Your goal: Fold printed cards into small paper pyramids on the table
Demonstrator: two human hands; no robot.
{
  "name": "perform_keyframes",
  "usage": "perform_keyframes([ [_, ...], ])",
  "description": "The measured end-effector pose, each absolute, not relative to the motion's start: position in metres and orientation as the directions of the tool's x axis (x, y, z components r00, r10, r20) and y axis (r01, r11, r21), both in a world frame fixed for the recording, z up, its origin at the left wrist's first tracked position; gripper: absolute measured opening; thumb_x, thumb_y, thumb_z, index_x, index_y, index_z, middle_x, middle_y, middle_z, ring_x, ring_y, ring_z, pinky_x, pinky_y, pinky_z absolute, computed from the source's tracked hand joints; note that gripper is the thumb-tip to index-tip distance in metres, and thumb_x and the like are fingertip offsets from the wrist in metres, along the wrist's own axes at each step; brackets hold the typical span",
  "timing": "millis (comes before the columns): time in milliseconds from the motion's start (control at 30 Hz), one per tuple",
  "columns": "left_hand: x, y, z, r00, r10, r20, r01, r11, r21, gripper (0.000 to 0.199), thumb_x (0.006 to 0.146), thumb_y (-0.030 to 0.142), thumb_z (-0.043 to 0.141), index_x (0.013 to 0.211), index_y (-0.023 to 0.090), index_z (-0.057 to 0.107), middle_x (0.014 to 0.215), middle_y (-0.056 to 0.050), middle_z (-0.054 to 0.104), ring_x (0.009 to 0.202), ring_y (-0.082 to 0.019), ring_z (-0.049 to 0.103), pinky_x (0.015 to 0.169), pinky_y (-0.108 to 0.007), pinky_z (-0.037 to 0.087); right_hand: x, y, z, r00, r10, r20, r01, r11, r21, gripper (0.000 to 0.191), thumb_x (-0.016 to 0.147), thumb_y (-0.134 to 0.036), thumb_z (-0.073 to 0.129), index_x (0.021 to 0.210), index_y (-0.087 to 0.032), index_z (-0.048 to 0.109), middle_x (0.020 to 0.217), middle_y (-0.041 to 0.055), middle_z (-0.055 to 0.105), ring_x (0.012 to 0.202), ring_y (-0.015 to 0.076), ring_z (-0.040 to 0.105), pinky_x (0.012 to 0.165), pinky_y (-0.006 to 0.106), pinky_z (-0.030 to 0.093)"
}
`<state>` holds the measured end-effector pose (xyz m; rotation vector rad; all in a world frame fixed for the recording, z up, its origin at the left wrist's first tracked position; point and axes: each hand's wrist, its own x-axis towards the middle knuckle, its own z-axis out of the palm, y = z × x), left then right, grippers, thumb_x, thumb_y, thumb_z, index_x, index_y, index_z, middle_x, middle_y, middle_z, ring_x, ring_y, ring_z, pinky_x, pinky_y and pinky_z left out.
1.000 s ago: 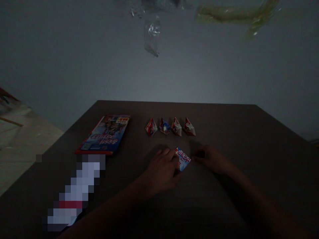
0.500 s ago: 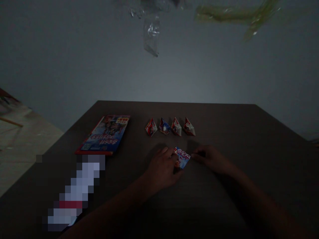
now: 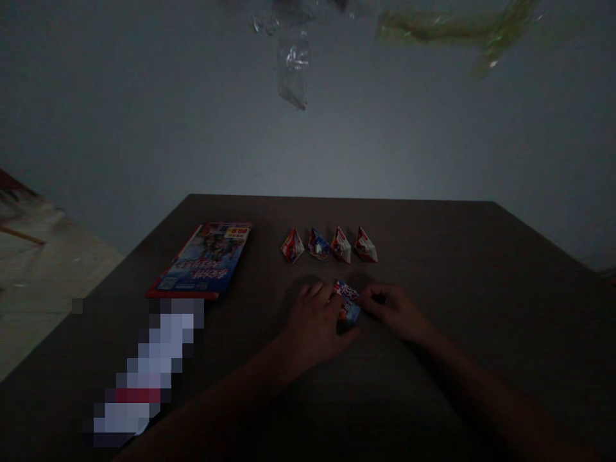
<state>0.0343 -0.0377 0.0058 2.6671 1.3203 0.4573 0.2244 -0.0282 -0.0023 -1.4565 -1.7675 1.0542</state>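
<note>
A small piece of printed blue, white and red paper point(image 3: 351, 312) lies on the table between my hands. My left hand point(image 3: 317, 324) rests over its left part, fingers spread and lying flat, and hides that side. At the paper's right corner, my right hand point(image 3: 391, 308) has thumb and forefinger pinched together on it; the edge there looks turned inward. Beyond my hands stand several folded paper shapes in a row: a red one point(image 3: 292, 246), a blue one point(image 3: 318, 244), and two white-and-red ones point(image 3: 341, 245), point(image 3: 366, 246).
Left on the dark table point(image 3: 433, 224) lies a printed blue-and-red magazine or booklet point(image 3: 202, 263). Nearer me is a pale pixelated strip point(image 3: 156, 362) whose kind is hidden. A wall point(image 3: 409, 141) with yellowish tape point(image 3: 443, 29) rises behind the table's far edge.
My right hand has moved left with the paper's right corner, and less of the printed face shows. My left hand has stayed almost in place.
</note>
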Motion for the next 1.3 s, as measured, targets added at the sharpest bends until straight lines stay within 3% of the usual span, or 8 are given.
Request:
perform_keyframes([
  [200,0.043,-0.041,0.009,0.5,0.824,0.267,0.829,-0.544,0.127,0.028,0.077,0.036,0.055,0.096,0.015,0.057,0.099,-0.01,0.058,0.093,-0.027,0.053,0.08,-0.043,0.042,0.212,-0.034,-0.004,-0.128,0.992,0.001,0.33,0.043,-0.943,0.026,0.08,-0.034,0.058,0.062,-0.017,0.057,0.059,-0.0029,0.051,0.057,0.0108,0.045,0.056,0.023,0.036],
  [467,0.035,-0.027,0.009,0.458,0.806,0.375,0.841,-0.529,0.11,0.016,0.088,0.021,0.042,0.083,0.017,0.056,0.078,-0.006,0.062,0.075,-0.019,0.058,0.06,-0.03,0.042,0.21,-0.038,0.003,-0.29,0.918,0.271,0.385,0.371,-0.845,0.024,0.088,-0.034,0.052,0.071,-0.019,0.06,0.074,0.0012,0.056,0.073,0.015,0.053,0.071,0.028,0.041],
  [667,0.026,-0.022,0.001,0.344,0.823,0.452,0.676,-0.551,0.489,0.025,0.089,0.031,0.047,0.073,0.016,0.058,0.071,-0.004,0.062,0.065,-0.014,0.058,0.057,-0.025,0.042,0.217,-0.033,0.001,-0.149,0.955,0.255,0.472,0.295,-0.831,0.017,0.085,-0.036,0.056,0.092,-0.021,0.061,0.09,0.0044,0.063,0.087,0.0188,0.058,0.079,0.031,0.044],
  [800,0.029,-0.025,-0.003,0.289,0.915,0.281,0.369,-0.377,0.849,0.024,0.086,0.036,0.053,0.087,0.015,0.065,0.082,-0.004,0.069,0.074,-0.016,0.063,0.066,-0.026,0.049,0.214,-0.034,0.002,-0.128,0.978,0.164,0.36,0.2,-0.911,0.023,0.083,-0.039,0.058,0.098,-0.021,0.06,0.094,0.0051,0.066,0.088,0.0195,0.06,0.08,0.033,0.047],
  [933,0.031,-0.026,-0.004,0.336,0.935,0.115,0.145,-0.172,0.974,0.026,0.086,0.033,0.053,0.101,0.014,0.064,0.096,-0.006,0.07,0.085,-0.019,0.066,0.076,-0.03,0.052,0.214,-0.032,0.0,-0.075,0.996,0.04,0.155,0.051,-0.987,0.032,0.077,-0.042,0.065,0.098,-0.018,0.062,0.087,0.0059,0.069,0.08,0.019,0.063,0.073,0.033,0.05],
  [1100,0.02,-0.022,-0.002,0.304,0.918,0.257,0.283,-0.344,0.895,0.027,0.079,0.015,0.05,0.105,0.016,0.057,0.097,-0.006,0.066,0.091,-0.019,0.061,0.081,-0.034,0.049,0.221,-0.027,-0.003,-0.026,0.996,-0.083,-0.003,-0.083,-0.997,0.039,0.07,-0.043,0.072,0.097,-0.016,0.065,0.082,0.0058,0.07,0.072,0.0184,0.064,0.068,0.033,0.05],
  [1200,0.015,-0.02,0.0,0.349,0.836,0.423,0.439,-0.545,0.715,0.047,0.066,0.006,0.053,0.112,0.016,0.052,0.108,-0.008,0.059,0.102,-0.021,0.055,0.088,-0.037,0.046,0.223,-0.026,-0.003,-0.042,0.993,-0.113,-0.041,-0.115,-0.993,0.038,0.069,-0.042,0.073,0.095,-0.016,0.067,0.079,0.0049,0.071,0.07,0.0173,0.065,0.068,0.032,0.05],
  [1300,0.015,-0.02,0.004,0.482,0.709,0.515,0.529,-0.704,0.474,0.044,0.069,0.007,0.054,0.112,0.018,0.054,0.116,-0.01,0.053,0.11,-0.024,0.05,0.093,-0.041,0.042,0.225,-0.025,-0.004,-0.062,0.989,-0.131,-0.069,-0.135,-0.988,0.038,0.067,-0.041,0.075,0.095,-0.015,0.067,0.074,0.0034,0.07,0.065,0.0159,0.064,0.066,0.031,0.05],
])
